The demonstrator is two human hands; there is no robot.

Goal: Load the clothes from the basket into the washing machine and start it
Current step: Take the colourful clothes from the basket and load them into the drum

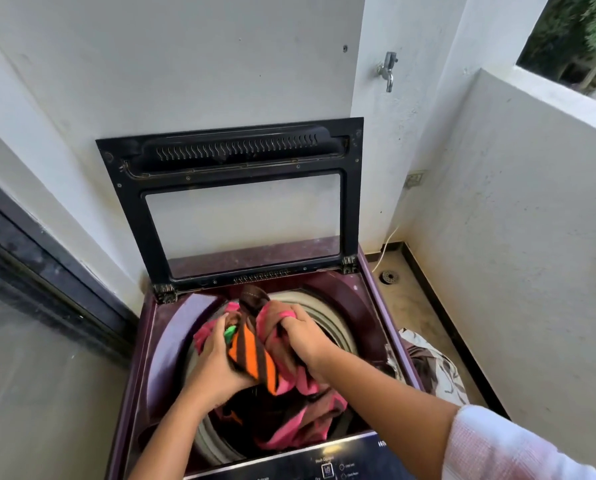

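Clothes (255, 358) bunched over the open drum (327, 327) of the washer (158, 368), gripped by both hands. Head view, the only one.

Washer: top-loader, maroon body, set in a corner of white walls. Lid (234, 202) raised at the washer's back, leaning near upright against the wall, glass pane in a black frame. Control panel (324, 462) along the washer's front edge, dark, with small white print too fine to read.

Left hand (217, 362): over the drum's left half, fingers closed round the bundle from below and the side. A bit of green shows at its fingertips.

Right hand (300, 337): over the drum's middle, clenched tight on a pink and brown fold at the top of the bundle. Pale sleeve (504, 445) on that arm, near the washer's front right corner.

Bundle itself: orange-and-brown striped cloth between the two hands, pink cloth on either side, more pink and dark cloth hanging below into the drum.

Right of the washer, on the floor: a heap of white and brown patterned cloth (435, 365), touching the washer's side. Floor drain (389, 276) behind it. Tap (387, 71) on the wall above the washer, to the right of the lid.
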